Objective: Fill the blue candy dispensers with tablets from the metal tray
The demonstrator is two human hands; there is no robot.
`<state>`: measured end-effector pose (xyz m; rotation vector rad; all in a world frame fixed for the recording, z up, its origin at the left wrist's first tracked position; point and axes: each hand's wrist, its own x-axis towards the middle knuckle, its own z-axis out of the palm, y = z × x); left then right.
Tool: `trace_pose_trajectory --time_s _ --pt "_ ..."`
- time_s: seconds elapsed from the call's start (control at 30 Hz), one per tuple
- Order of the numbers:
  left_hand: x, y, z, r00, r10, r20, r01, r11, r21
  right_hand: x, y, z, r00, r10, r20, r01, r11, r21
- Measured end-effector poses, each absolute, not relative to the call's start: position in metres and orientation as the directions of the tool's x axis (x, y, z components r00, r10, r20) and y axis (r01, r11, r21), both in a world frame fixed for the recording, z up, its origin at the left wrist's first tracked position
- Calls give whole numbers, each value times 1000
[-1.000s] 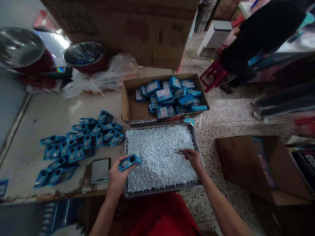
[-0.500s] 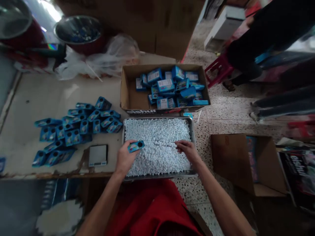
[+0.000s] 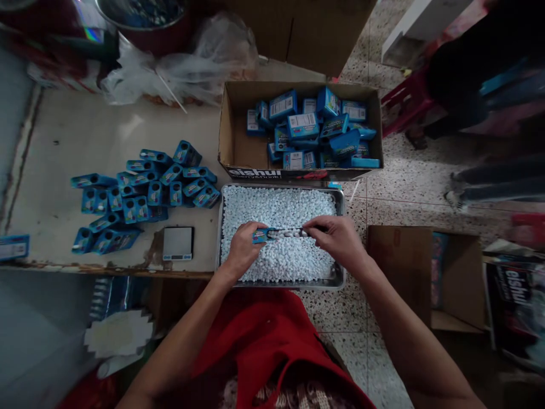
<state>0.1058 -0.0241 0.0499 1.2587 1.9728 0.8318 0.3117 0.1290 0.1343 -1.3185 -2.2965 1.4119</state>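
- Fingers of the left hand [image 3: 242,250]: closed around a small blue box [image 3: 260,235], its end facing the right hand.
- Fingers of the right hand [image 3: 340,238]: pinched shut on the near end of a narrow scoop [image 3: 303,232] carrying a row of white pellets.
- Change over the last half second: box and scoop, formerly apart, have met; the scoop's far tip now lies at the box end, which suggests pellets being passed into the box. Whether any have entered cannot be told.
- Beneath both sets of fingers: loose white pellets [image 3: 281,204] in a metal tray [image 3: 342,238].
- Beyond the fingers: a carton [image 3: 255,173] of jumbled blue boxes [image 3: 302,126].
- Left of the fingers, on the counter [image 3: 55,199]: a small scale [image 3: 177,243], then clustered boxes [image 3: 140,210] with dark round openings.
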Motion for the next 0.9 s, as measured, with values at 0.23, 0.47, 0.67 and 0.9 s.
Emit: trace_pose_trajectory --time_s 0.23,0.47,0.67,0.9 --pt "111 -22 49 -298 943 -150 513 291 808 306 98 164 -641 749 -168 636 396 -662" --pt "84 -38 46 -533 759 -373 169 528 833 449 97 59 -119 891 -438 665 -256 -701" --pt "85 -48 58 -515 768 -381 175 529 830 410 65 -52 -150 798 -583 413 -485 -771" --pt "93 -38 62 -543 783 -304 330 531 780 365 68 -42 -235 773 -590 208 -553 -807"
